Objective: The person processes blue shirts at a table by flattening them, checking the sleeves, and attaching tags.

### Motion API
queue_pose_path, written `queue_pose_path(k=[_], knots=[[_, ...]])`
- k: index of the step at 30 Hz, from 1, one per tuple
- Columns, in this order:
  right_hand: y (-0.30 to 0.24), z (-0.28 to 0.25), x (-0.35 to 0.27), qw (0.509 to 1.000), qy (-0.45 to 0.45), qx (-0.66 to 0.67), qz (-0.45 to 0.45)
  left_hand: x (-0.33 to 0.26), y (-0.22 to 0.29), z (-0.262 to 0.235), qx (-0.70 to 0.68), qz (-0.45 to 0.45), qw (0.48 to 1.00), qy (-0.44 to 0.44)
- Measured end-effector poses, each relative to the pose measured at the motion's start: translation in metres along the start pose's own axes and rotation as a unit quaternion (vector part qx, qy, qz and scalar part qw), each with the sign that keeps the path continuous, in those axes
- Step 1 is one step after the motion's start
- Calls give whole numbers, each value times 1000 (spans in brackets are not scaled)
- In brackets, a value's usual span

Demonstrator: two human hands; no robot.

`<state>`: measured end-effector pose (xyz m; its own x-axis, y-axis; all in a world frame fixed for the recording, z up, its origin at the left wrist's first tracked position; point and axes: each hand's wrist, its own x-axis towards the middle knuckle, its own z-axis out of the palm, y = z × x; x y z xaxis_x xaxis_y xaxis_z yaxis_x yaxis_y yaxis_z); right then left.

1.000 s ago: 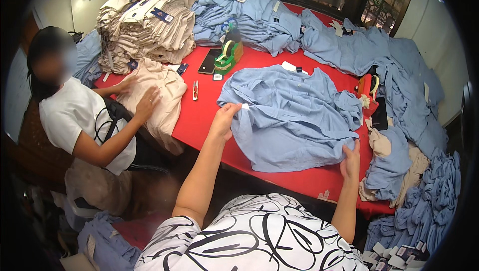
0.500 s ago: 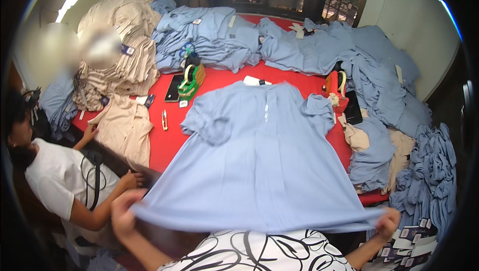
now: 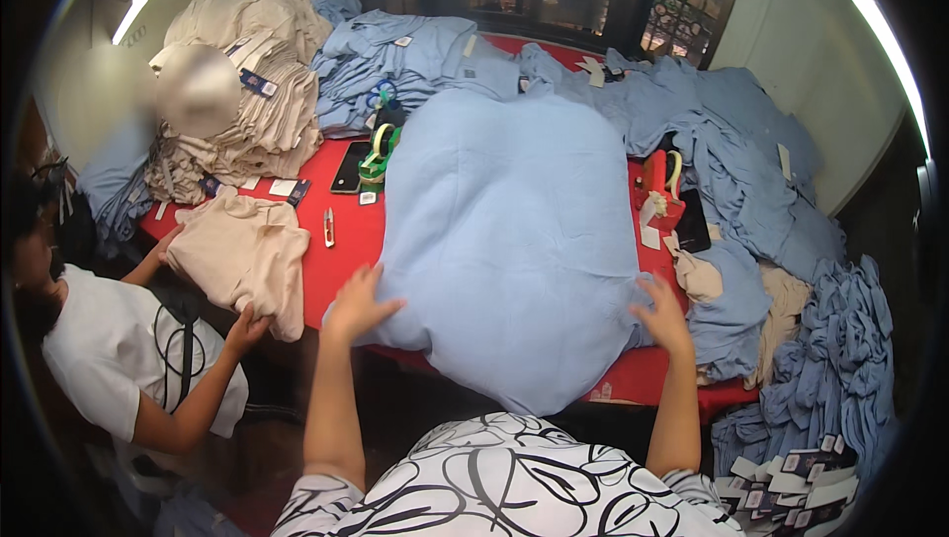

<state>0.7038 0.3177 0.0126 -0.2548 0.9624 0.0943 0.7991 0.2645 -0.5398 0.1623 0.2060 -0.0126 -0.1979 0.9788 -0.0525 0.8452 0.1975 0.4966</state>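
A light-blue garment [image 3: 509,241] lies puffed up over the middle of the table, its lower edge drooping past the near table edge. My left hand [image 3: 361,306] is at its left side, fingers and thumb spread, touching or just over the cloth. On the opposite side my right hand [image 3: 662,317] has its fingers apart, beside the garment's right edge. Neither hand grips the cloth. The garment's collar and sleeves cannot be made out.
Left of me a person in a white top [image 3: 119,339] handles a beige garment [image 3: 242,255]. Around the red table [image 3: 341,236] are thread snips [image 3: 329,228], a green tape dispenser [image 3: 379,154], a red tape dispenser [image 3: 660,191], phones, and piles of blue garments [image 3: 732,112].
Both hands have let go of the garment's hem and moved forward and inward. The cloth has shifted farther over the table and ballooned. The other person has both hands on the beige garment.
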Motion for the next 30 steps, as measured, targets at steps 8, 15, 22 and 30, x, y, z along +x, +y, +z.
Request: queue_pose_path(k=[8,15,22,30], knots=[[26,81,-63,992,81,-91,15,-100,-35,44,-206,-69,970,109],[2,70,-56,966,170,-193,27,-117,-37,32,58,-64,994,70],[20,31,24,977,103,-180,50,-124,-37,21,-72,-31,996,49],[19,-41,106,990,5,-88,106,-121,-34,-14,-658,34,745,-104]])
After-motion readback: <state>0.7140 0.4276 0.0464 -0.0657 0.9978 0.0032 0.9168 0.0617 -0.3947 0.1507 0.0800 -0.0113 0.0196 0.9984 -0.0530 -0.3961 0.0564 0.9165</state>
